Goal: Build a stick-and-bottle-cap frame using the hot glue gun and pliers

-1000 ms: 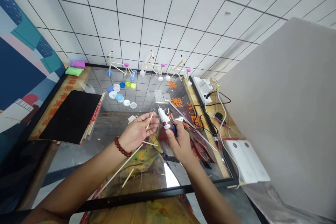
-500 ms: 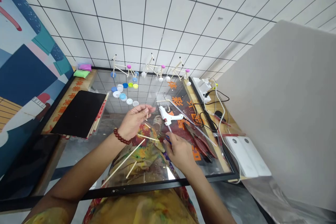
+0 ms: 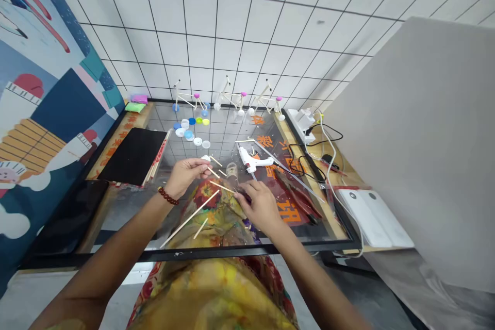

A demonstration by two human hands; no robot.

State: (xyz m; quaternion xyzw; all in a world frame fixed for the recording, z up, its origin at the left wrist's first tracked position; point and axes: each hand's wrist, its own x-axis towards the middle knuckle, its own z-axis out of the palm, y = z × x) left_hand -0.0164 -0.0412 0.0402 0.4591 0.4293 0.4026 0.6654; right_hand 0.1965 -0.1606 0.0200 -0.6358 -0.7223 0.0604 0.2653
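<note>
My left hand (image 3: pixel 187 178) is closed, pinching a short pale wooden stick (image 3: pixel 213 172) between thumb and fingers above the glass tabletop. To its right, my right hand (image 3: pixel 260 207) curls around a small tool; it is mostly hidden now, though its dark blue part showed earlier. Just left of the right fingertips lies another stick (image 3: pixel 222 186). A long stick (image 3: pixel 190 218) and a short stick (image 3: pixel 201 228) rest nearer my body. Beyond the right hand, a white glue gun (image 3: pixel 253 160) lies on the glass.
Three stick models (image 3: pixel 230 97) with bottle-cap wheels stand along the back. Loose bottle caps (image 3: pixel 188 135) lie before them. A black board (image 3: pixel 133 155) is at left. Red-handled pliers (image 3: pixel 299 198), a clear rod (image 3: pixel 288 170), cables (image 3: pixel 299 165) and a power strip (image 3: pixel 303 124) are at right.
My left hand has moved slightly left and its held stick now tilts down to the right. My right hand has turned, hiding the blue tool. The camera view has shifted.
</note>
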